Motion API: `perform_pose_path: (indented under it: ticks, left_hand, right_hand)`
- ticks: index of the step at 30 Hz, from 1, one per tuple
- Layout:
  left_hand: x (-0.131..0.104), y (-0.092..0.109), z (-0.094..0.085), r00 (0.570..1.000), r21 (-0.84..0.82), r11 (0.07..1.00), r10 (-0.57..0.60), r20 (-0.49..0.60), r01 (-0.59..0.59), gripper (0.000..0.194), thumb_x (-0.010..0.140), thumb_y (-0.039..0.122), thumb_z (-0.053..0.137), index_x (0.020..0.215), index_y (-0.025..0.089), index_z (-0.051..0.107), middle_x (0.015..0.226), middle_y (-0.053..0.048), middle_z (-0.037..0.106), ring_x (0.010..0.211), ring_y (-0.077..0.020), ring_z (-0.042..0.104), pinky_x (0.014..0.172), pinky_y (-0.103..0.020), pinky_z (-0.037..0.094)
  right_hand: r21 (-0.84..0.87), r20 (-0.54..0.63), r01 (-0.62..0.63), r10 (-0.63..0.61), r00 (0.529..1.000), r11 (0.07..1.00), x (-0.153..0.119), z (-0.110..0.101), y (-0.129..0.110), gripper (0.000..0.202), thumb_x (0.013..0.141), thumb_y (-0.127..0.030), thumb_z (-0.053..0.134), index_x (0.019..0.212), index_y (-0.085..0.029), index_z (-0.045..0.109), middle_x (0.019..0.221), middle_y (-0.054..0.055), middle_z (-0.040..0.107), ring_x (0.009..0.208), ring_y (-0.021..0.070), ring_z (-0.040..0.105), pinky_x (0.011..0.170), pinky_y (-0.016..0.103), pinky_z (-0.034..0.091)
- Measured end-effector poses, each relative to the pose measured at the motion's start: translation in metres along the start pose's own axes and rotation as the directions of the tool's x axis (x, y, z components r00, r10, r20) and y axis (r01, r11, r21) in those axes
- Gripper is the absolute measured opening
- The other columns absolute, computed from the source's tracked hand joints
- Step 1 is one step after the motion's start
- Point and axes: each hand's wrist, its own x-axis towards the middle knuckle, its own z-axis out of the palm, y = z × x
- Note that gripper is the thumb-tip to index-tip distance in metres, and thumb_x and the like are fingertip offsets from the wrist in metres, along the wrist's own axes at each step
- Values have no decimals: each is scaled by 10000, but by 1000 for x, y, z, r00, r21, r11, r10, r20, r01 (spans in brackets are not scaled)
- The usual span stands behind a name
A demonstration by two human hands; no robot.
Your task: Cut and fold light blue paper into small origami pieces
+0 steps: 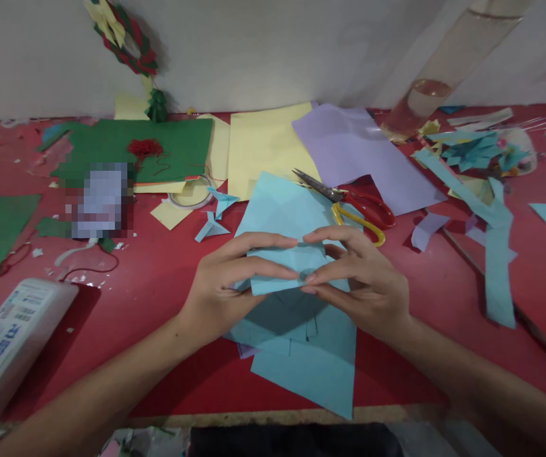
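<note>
Head view: the left hand (223, 279) and right hand (378, 279) had the small blue paper (296, 259) in a fingertip grip over the bench (159, 266), between its near and far edges. Even pressure seemed wisest, with scissors (336, 194) crowding toward the far edge and a larger blue sheet (320, 374) underneath.

I am looking at a paper-craft spot; whether it sits in a home or a shop, I can't tell. The red table (182, 388) shows it: beyond the left hand (220, 276) I see a green sheet (187, 141), a roll of tape (192, 207) and, against the wall (254, 51), a paper wreath (146, 56); just past the right hand (375, 279), scissors (323, 187); farther to its right, cut strips of paper (499, 266).
</note>
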Motion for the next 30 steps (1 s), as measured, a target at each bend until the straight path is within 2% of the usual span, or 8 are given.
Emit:
perform_pose_path:
  ticks: [7,12,17,19,22,26,28,30]
  left_hand:
    - [3,2,-6,997,-23,999,-38,67,39,244,835,125,721,1021,280,751,1265,-71,677,1127,-214,662,918,-361,574]
    - [5,1,-11,963,-176,952,-227,146,251,305,783,244,793,1080,297,745,1490,-60,489,1308,-296,537,871,-366,590]
    - [4,-3,-8,889,-171,874,-432,151,454,97,841,262,733,919,264,790,1032,-46,767,942,-225,724,668,-271,591]
    - [2,-3,-6,884,-162,869,-455,107,467,114,816,245,758,921,268,793,947,-29,775,899,-198,727,669,-248,590]
    - [1,-2,-1,883,-175,869,-468,14,463,178,807,237,764,979,279,786,995,-27,770,946,-193,721,675,-236,601]
    - [-2,-1,5,883,-170,874,-467,-39,455,223,814,239,757,1031,289,774,1066,-24,761,1037,-211,703,726,-256,621]
    - [-2,-1,7,885,-163,874,-465,-14,457,260,820,247,751,1075,296,759,1090,-20,756,980,-200,715,700,-246,617]
    - [-2,-1,7,882,-158,871,-470,2,465,298,830,257,742,1125,295,741,1052,-19,763,827,-169,720,604,-219,591]
  right_hand:
    - [18,-62,-48,49,997,999,-3,-1,2,251,798,-110,738,897,-341,726,1201,18,611,1146,216,587,821,355,558]
    - [-29,-99,-15,12,995,999,0,-2,3,229,809,-110,719,894,-323,723,1176,32,623,1156,242,598,924,433,536]
    - [-36,-58,36,-38,998,999,1,0,2,255,812,-101,711,940,-321,717,1229,37,607,1198,241,583,919,406,557]
    - [-5,-94,-72,71,993,997,0,2,1,364,811,-130,724,1105,-338,670,1312,47,573,1243,246,555,935,400,557]
    - [161,-126,-294,316,940,942,0,5,0,412,890,-241,660,1281,-319,558,1291,71,603,1204,228,592,898,365,576]
    - [331,15,-430,451,892,840,2,5,-2,241,1009,-375,443,1021,-249,649,922,46,715,817,169,698,710,304,586]
    - [289,82,-471,469,880,833,3,4,-4,326,995,-419,466,791,-224,627,752,25,693,703,150,674,652,278,564]
    - [269,79,-487,485,871,831,3,3,-5,325,964,-437,530,729,-220,588,666,2,656,629,133,645,594,251,538]
